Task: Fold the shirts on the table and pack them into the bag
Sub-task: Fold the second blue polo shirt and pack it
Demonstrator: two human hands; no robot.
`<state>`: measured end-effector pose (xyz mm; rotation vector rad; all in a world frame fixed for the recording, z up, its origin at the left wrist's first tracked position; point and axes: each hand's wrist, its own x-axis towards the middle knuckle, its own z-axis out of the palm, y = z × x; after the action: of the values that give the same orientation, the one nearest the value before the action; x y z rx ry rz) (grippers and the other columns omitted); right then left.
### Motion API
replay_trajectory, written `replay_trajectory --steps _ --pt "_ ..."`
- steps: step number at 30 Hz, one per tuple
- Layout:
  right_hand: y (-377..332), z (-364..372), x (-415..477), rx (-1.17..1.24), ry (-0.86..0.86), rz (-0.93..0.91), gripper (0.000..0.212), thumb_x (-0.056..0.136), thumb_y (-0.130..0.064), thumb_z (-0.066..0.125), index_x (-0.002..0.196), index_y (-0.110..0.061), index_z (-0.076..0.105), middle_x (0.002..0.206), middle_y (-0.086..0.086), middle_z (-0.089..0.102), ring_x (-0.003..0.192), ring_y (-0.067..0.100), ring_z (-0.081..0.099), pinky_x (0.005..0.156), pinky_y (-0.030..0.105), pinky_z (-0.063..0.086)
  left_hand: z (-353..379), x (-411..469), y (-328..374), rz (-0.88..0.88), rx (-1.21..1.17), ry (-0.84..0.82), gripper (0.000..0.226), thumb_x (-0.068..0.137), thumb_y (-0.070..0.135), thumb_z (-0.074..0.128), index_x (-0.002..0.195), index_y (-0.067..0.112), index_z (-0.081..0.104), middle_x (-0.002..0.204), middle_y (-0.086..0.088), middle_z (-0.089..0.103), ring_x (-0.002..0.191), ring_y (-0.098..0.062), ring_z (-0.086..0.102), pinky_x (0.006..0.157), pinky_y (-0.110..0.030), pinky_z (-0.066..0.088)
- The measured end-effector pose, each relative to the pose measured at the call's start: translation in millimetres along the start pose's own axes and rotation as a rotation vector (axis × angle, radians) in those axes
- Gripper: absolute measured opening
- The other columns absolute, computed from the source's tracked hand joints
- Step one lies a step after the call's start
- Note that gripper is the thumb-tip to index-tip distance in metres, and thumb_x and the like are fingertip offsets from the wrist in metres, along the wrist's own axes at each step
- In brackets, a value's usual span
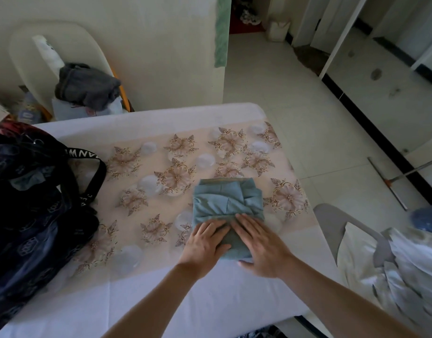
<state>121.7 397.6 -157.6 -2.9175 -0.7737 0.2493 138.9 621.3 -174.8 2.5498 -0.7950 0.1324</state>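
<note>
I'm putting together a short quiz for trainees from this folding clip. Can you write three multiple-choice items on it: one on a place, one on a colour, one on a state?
1. Where is the bag?
A. On the table, left of the folded shirt
B. On the floor
C. On a chair

2. What colour is the folded shirt?
A. Red
B. Teal
C. Yellow

3. What are the left hand and right hand doing?
A. Gripping the bag
B. Lifting the shirt into the air
C. Pressing flat on the shirt

Answers: A, the dark bag sits at the table's left side; B, the cloth is blue-green; C, both hands lie with straight fingers on the shirt's near end.
</note>
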Motion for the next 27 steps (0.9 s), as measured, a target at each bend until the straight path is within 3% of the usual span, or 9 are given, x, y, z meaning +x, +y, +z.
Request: replay_trajectory --steps 4,6,9,11,14,18,22,24,27 --pt "2 -6 -1 0.054 -0.137 0.174 0.101 0.081 -0.045 0.058 0.159 -0.013 0.003 0.166 0.007 -0.006 0.154 0.02 -0.004 0.123 0.03 0.001 -4 -12 -20 0.015 0.139 -0.299 0.1 0.076 0.079 0.047 0.155 0.022 0.028 0.163 0.002 0.021 0.15 -0.02 0.015 0.12 -0.041 0.012" --pt "0 -13 4 0.083 -0.17 0.193 0.098 0.084 -0.033 0.063 0.159 -0.013 0.005 0.167 0.006 -0.004 0.154 0.019 0.0 0.117 0.023 -0.002 -8 -9 -27 0.005 0.112 -0.379 0.103 0.074 0.074 0.052 0.157 0.023 0.018 0.164 0.002 0.009 0.151 -0.016 0.005 0.123 -0.04 0.007" --pt "2 -31 10 0.206 -0.168 0.265 0.078 0.08 -0.031 0.059 0.154 -0.018 0.035 0.161 0.004 0.03 0.145 0.02 0.036 0.114 0.028 0.033 -26 8 -24 -0.198 -0.133 -0.422 0.077 0.076 0.034 0.061 0.15 0.029 0.039 0.157 0.002 0.035 0.146 -0.014 0.029 0.119 -0.035 0.028" --pt "9 -51 13 0.345 -0.186 0.37 0.053 0.073 -0.035 0.057 0.125 -0.029 0.064 0.124 0.001 0.068 0.111 0.023 0.064 0.087 0.03 0.053 -52 24 -18 -0.361 -0.213 -0.48 0.054 0.072 0.032 0.053 0.126 0.039 0.062 0.12 0.006 0.067 0.114 -0.017 0.061 0.092 -0.025 0.05" --pt "23 -71 13 0.589 -0.184 0.485 0.04 0.061 -0.039 0.055 0.098 -0.03 0.067 0.088 -0.008 0.07 0.084 0.014 0.066 0.071 0.035 0.055 -74 45 -17 -0.486 -0.364 -0.536 0.023 0.074 0.034 0.058 0.095 0.03 0.066 0.085 0.008 0.065 0.074 -0.018 0.064 0.06 -0.024 0.051" --pt "30 -73 19 0.725 0.025 0.672 0.038 0.077 -0.028 0.066 0.115 -0.03 0.062 0.09 -0.015 0.059 0.091 0.015 0.058 0.082 0.031 0.049 -77 52 -22 -0.671 -0.506 -0.191 0.041 0.082 0.021 0.072 0.121 0.027 0.06 0.103 0.003 0.066 0.082 -0.014 0.063 0.074 -0.034 0.058" --pt "32 -60 41 0.451 0.134 0.7 0.042 0.095 -0.036 0.06 0.134 -0.022 0.053 0.114 -0.001 0.061 0.106 0.023 0.058 0.085 0.034 0.047 -47 54 -13 -0.259 -0.054 0.14 0.038 0.091 0.014 0.058 0.129 0.016 0.06 0.132 -0.004 0.057 0.125 -0.024 0.049 0.103 -0.047 0.045" --pt "31 -47 50 0.288 0.175 0.702 0.045 0.097 -0.037 0.056 0.136 -0.016 0.05 0.124 0.008 0.06 0.112 0.03 0.058 0.084 0.04 0.049 -26 55 -2 -0.054 0.055 0.021 0.039 0.096 0.026 0.052 0.134 0.02 0.058 0.142 -0.004 0.053 0.134 -0.025 0.045 0.108 -0.05 0.041" --pt "25 -33 60 0.145 0.311 0.585 0.044 0.097 -0.032 0.051 0.135 -0.01 0.053 0.135 0.017 0.055 0.123 0.038 0.054 0.095 0.047 0.048 -2 52 7 -0.068 0.185 -0.208 0.058 0.099 0.047 0.038 0.152 0.026 0.032 0.16 -0.004 0.028 0.147 -0.025 0.027 0.118 -0.048 0.026"
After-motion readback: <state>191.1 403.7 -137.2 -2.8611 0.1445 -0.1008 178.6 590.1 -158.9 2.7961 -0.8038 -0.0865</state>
